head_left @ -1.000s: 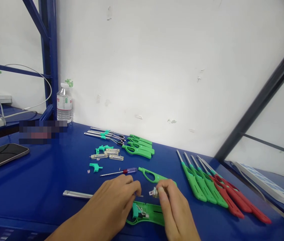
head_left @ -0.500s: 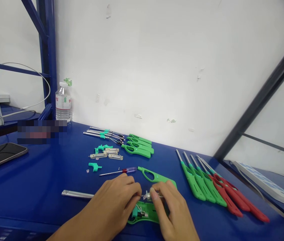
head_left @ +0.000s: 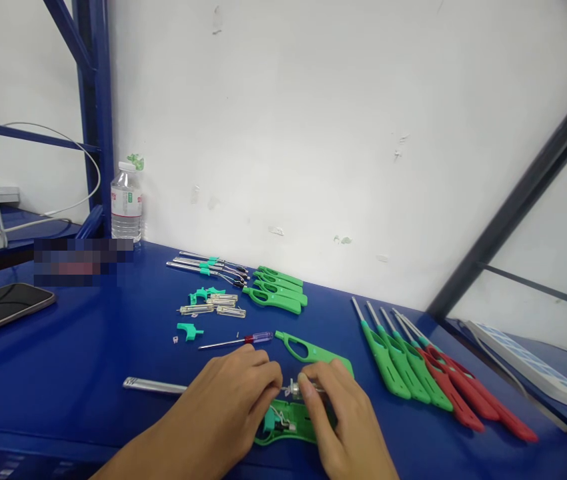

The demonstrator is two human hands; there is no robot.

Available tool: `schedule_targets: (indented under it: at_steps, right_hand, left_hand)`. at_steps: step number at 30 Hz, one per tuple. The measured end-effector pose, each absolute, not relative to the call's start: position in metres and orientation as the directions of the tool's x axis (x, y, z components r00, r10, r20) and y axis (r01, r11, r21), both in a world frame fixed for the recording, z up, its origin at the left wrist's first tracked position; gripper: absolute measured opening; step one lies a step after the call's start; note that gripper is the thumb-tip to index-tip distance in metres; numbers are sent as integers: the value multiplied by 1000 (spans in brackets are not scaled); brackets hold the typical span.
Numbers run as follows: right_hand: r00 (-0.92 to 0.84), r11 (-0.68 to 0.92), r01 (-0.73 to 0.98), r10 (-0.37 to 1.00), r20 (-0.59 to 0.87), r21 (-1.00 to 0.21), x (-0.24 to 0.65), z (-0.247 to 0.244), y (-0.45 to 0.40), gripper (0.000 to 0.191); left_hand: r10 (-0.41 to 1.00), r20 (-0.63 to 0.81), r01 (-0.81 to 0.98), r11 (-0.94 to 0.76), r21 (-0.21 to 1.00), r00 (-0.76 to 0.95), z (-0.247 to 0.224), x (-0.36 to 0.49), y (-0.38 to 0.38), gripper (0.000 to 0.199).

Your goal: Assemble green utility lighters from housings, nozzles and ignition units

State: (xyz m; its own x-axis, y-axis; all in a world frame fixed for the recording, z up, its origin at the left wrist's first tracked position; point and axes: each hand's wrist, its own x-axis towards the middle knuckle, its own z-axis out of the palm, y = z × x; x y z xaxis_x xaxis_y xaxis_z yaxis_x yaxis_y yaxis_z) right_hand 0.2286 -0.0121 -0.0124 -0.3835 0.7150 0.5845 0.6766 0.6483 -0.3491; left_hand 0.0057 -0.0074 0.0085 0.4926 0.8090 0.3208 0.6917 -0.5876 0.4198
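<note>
My right hand is closed on a small clear fuel tank, which points left above an open green lighter shell. My left hand pinches at the tank's left end; a thin whitish piece shows between the two hands, too small to name. In the shell lie a teal trigger and thin wires. A metal lighter tube runs out leftward from under my left hand. Just behind my hands lie another green shell half and a screwdriver with a red and purple handle.
Several clear tanks, a loose teal trigger, metal tubes and green shells lie farther back. Finished-looking green and red lighters are at the right. A phone and bottle are at the left.
</note>
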Motion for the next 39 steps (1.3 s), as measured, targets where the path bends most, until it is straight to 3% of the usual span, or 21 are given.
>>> schedule_targets:
  at_steps: [29,39]
  right_hand:
    - [-345,655,666,695,631,-358,229,-12,-15,21]
    - [-355,634,675,727,588,-378,229,-13,-14,23]
  left_hand:
    - [813,314,699,-582,416,490,10,7,-7,22]
    - [793,338,681,-609,407,507,5,6,-8,21]
